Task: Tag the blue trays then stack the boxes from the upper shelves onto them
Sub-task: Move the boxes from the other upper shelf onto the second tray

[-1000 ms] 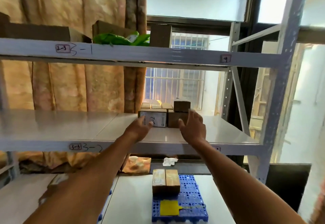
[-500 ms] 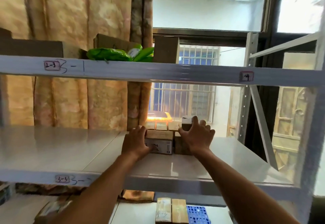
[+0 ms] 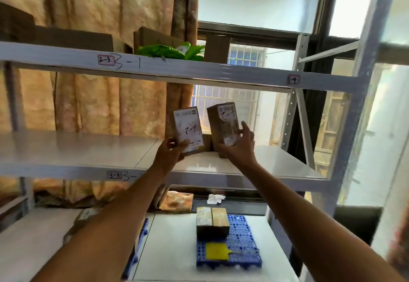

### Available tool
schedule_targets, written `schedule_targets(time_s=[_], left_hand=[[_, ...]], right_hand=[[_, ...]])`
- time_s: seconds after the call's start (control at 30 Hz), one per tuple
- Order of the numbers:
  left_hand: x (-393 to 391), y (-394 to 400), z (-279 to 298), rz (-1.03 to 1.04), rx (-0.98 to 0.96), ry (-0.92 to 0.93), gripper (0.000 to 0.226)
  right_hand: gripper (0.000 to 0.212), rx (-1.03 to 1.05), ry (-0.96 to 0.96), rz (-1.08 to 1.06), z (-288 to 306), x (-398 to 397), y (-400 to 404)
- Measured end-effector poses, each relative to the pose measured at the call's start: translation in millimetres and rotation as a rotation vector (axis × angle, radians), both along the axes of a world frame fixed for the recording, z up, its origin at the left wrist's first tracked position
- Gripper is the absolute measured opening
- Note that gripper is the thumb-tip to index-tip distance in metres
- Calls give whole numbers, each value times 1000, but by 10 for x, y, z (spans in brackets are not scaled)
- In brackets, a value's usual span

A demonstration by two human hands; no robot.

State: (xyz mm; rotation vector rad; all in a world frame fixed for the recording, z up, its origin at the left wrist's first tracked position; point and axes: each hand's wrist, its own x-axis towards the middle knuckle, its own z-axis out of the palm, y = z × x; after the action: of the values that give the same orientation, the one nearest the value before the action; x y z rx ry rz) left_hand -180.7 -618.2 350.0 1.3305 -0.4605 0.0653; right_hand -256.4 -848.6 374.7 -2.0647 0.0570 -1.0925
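Note:
My left hand (image 3: 170, 152) grips a small cardboard box with a white label (image 3: 188, 130), tilted up above the middle shelf (image 3: 77, 149). My right hand (image 3: 240, 145) holds a second brown box with a label (image 3: 223, 123) beside it, also lifted off the shelf. Below, on the lowest shelf, a blue tray (image 3: 241, 244) carries a yellow tag (image 3: 217, 251) near its front and two boxes (image 3: 212, 221) side by side at its back. The edge of another blue tray (image 3: 138, 248) shows to the left, mostly hidden by my left arm.
The top shelf (image 3: 199, 69) holds cardboard boxes (image 3: 152, 38) and a green bag (image 3: 163, 51). More boxes stay on the middle shelf behind my hands. A white upright post (image 3: 354, 113) stands at right. A crumpled white paper (image 3: 215, 198) lies behind the tray.
Both hands reached to the boxes on the middle shelf, closed on one each, and have lifted them up and tilted them toward me.

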Motion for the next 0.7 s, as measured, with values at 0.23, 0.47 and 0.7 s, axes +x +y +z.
schedule_targets(time_s=[0.23,0.47,0.7], left_hand=[[-703,331,-328,-124,-93,110,47],[-1066,614,-586,-176,-101,155,43],[-1331,814,-1084,-197,65,228,68]], right_hand=[[89,135,114,153,-345,-626,579],[44,501,115,388,-556,-1068,757],[52,652,321,454,-952,-1342,653]])
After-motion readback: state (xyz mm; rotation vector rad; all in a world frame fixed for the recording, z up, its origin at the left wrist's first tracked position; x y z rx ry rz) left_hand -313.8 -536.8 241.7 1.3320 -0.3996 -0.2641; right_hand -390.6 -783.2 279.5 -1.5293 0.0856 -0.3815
